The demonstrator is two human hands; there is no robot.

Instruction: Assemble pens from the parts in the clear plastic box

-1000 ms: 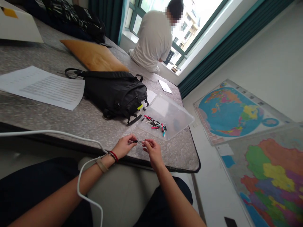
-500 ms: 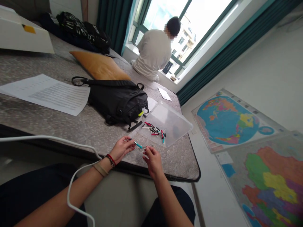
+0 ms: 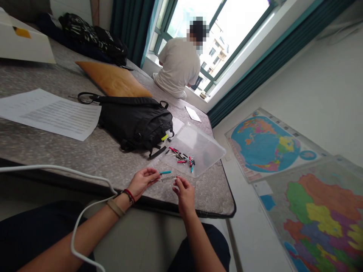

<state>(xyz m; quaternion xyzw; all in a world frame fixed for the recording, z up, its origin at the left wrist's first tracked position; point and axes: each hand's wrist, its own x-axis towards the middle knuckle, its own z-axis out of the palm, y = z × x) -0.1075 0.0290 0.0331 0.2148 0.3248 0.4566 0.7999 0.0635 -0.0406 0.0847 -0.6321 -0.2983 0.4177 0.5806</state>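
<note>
My left hand (image 3: 143, 183) pinches one end of a teal pen (image 3: 165, 172) above the mattress edge, its free end pointing right. My right hand (image 3: 185, 194) is just to the right, apart from the pen, with thumb and fingertips pressed together. Whatever those fingertips hold is too small to make out. Beyond both hands, red, black and teal pen parts with thin white sticks lie in a loose pile (image 3: 183, 158) on a clear plastic folder (image 3: 208, 155).
On the mattress (image 3: 119, 162) lie a black backpack (image 3: 133, 121), printed sheets (image 3: 56, 115) and a brown envelope (image 3: 116, 81). A white cable (image 3: 70, 167) crosses at left, over my left forearm. A person (image 3: 180, 66) sits at the window. Maps (image 3: 266, 143) hang on the right wall.
The teal pen has turned from slanting down to nearly level, and its free end is now farther from my right fingertips. The view has shifted slightly.
</note>
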